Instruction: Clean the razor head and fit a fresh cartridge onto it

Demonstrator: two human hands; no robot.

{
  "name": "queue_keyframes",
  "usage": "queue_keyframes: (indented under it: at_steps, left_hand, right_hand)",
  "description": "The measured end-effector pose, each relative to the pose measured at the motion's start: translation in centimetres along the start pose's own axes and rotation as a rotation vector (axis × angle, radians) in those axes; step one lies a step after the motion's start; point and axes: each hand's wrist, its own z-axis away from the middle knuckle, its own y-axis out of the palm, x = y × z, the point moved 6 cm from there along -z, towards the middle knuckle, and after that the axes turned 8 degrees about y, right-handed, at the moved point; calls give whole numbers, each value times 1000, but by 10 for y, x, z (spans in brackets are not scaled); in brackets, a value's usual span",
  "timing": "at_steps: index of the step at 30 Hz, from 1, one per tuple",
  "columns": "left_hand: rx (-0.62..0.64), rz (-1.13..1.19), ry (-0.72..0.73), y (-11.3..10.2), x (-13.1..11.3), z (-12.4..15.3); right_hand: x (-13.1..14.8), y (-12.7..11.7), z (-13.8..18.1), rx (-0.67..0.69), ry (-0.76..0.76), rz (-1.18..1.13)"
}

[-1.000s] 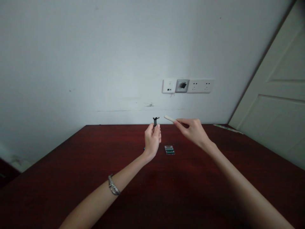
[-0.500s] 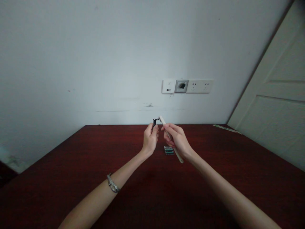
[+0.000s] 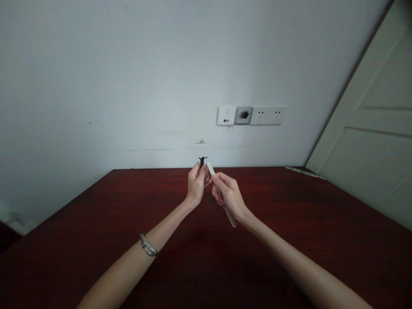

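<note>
Nearest to the person, two bare forearms stretch out over the dark red table (image 3: 96, 240), the left one wearing a silver bracelet (image 3: 147, 247) just above the wrist. Farther out, both hands meet above the middle of the tabletop, raised clear of the wood.

The left hand (image 3: 195, 185) is curled narrow, its fingertips pinched on a small black razor handle (image 3: 201, 161) that stands upright, only its top end poking out above the fingers. Right beside it, the right hand (image 3: 228, 195) is wrapped around a slim white brush (image 3: 210, 168); this runs at a slant, its upper end touching or almost touching the black piece, its lower end (image 3: 231, 220) sticking out below the palm toward the person. The two hands are nearly touching at the knuckles. No box, tray or other container shows on the table from here; anything lying right behind the hands is hidden by them.

Beyond the hands the tabletop runs bare to the wall. At its far right corner lies a thin pale strip (image 3: 301, 172), too small to make out.

Behind the table rises a plain whitish wall, scuffed with faint dark marks low down. A row of wall sockets (image 3: 251, 116) is set into it above the hands, one panel darker than the rest. On the right stands a pale panelled door (image 3: 376, 141).
</note>
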Motion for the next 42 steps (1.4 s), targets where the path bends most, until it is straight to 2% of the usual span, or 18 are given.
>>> queue_keyframes:
  at_steps: [5, 9, 17, 21, 26, 32, 38, 42]
  left_hand:
    - [79, 9, -16, 5, 5, 3]
    - [115, -8, 6, 9, 5, 7]
    - [30, 28, 28, 2, -8, -4]
    - [37, 53, 41, -1, -17, -11]
    - [130, 7, 3, 1, -5, -8]
    - [247, 30, -25, 7, 6, -2]
    - [292, -26, -38, 14, 4, 5]
    - [286, -66, -39, 15, 4, 7]
  right_hand:
    - [14, -9, 1, -51, -53, -41]
    - [14, -10, 0, -45, -57, -8]
    - [-6, -2, 0, -37, -8, -31]
    - [1, -8, 2, -90, -36, -96]
    - [15, -8, 5, -55, -52, -133]
    - [14, -3, 4, 3, -30, -215]
    - [17, -2, 3, 28, -7, -226]
    - [13, -4, 2, 0, -18, -219]
